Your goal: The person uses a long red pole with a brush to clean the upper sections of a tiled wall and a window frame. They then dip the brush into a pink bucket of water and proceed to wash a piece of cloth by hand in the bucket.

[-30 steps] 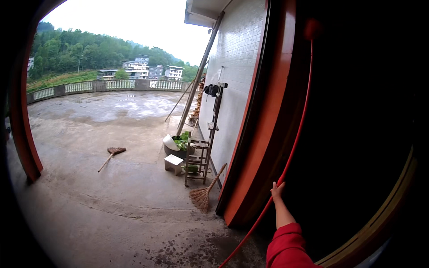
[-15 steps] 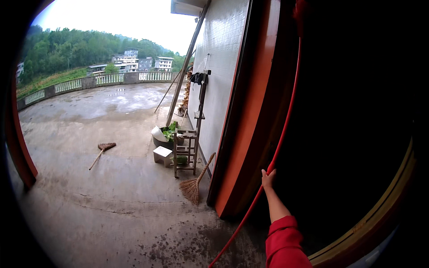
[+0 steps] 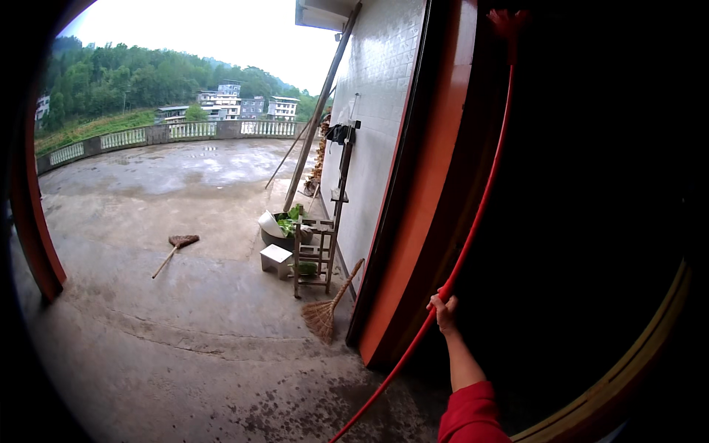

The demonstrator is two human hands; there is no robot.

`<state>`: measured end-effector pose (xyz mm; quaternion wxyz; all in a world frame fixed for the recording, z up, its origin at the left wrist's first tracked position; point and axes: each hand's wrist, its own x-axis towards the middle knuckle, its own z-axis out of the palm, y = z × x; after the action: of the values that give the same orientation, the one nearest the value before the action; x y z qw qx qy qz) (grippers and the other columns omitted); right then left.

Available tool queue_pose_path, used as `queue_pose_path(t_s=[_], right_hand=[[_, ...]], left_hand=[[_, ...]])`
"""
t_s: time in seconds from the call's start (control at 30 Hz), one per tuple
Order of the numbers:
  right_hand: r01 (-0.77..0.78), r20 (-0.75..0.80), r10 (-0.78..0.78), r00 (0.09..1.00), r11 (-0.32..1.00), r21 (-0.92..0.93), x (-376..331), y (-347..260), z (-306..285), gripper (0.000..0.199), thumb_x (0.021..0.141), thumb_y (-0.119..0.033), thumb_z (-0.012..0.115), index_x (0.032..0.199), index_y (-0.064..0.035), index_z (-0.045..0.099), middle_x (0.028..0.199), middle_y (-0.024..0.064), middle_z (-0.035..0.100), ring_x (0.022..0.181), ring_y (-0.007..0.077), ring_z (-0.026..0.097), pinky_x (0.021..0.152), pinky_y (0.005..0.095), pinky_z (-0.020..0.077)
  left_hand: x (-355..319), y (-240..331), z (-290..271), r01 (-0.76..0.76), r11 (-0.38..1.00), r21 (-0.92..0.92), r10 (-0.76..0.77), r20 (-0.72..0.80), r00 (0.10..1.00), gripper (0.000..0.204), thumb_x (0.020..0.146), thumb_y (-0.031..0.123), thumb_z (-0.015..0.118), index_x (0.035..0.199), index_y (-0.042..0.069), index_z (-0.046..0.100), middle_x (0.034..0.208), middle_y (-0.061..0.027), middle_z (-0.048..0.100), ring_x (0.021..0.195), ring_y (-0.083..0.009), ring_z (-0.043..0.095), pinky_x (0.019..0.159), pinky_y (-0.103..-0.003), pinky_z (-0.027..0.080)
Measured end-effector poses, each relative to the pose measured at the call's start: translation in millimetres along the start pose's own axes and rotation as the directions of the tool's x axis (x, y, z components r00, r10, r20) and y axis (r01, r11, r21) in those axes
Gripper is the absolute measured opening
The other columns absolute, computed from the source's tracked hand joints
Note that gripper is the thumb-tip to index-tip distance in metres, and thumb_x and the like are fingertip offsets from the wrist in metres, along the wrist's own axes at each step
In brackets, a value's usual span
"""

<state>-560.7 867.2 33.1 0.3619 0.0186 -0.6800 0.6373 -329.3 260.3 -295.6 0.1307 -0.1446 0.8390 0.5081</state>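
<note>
A long red pole [image 3: 473, 221] stands almost upright in front of the dark doorway [image 3: 591, 221]. Its top end has a red brush head [image 3: 502, 21] up near the door top, and its bottom end goes down to the floor. The right hand [image 3: 444, 310] is wrapped tight around the pole, low down. The left hand does not show. The pole is lifted and held, but it is not put away. To the left, a straw broom [image 3: 325, 310] leans by a wooden chair [image 3: 314, 251], and another broom [image 3: 173, 251] lies on the wet yard [image 3: 185, 332].
</note>
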Motion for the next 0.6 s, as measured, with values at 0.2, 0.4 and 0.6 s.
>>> queue_pose_path(t_s=[0.2,0.4,0.6], right_hand=[[-0.218,0.157,0.223,0.962,0.975,-0.050,14,-33,-10,0.027,0.075,-0.009,0.060,0.098,-0.0056,0.045,0.067,0.0037,0.054,0.053,0.0121,0.055,0.041,0.0246,0.0410],[-0.149,-0.033,0.148,0.988,0.989,-0.012,57,-13,-36,0.020,0.079,-0.014,0.069,0.082,-0.0079,0.050,0.054,0.0015,0.051,0.041,0.0107,0.049,0.036,0.0253,0.0387],[-0.267,0.054,0.268,0.962,0.963,-0.023,78,-6,-54,0.026,0.078,-0.018,0.073,0.077,-0.0092,0.048,0.052,0.0020,0.048,0.042,0.0128,0.049,0.042,0.0281,0.0440]], left_hand=[[6,4,3,0.011,1.000,0.004,-0.011,0.003,1.000,0.021,0.086,0.020,0.058,0.096,0.004,0.064,0.074,-0.0080,0.063,0.068,-0.0179,0.060,0.068,-0.032,0.050],[28,15,10,-0.009,1.000,0.014,0.008,0.032,0.999,0.020,0.085,0.020,0.058,0.095,0.003,0.064,0.074,-0.0081,0.064,0.069,-0.0181,0.061,0.068,-0.031,0.050],[53,27,14,-0.009,1.000,0.020,0.008,0.059,0.998,0.020,0.085,0.019,0.058,0.094,0.003,0.064,0.074,-0.0083,0.064,0.070,-0.0183,0.062,0.068,-0.031,0.050]])
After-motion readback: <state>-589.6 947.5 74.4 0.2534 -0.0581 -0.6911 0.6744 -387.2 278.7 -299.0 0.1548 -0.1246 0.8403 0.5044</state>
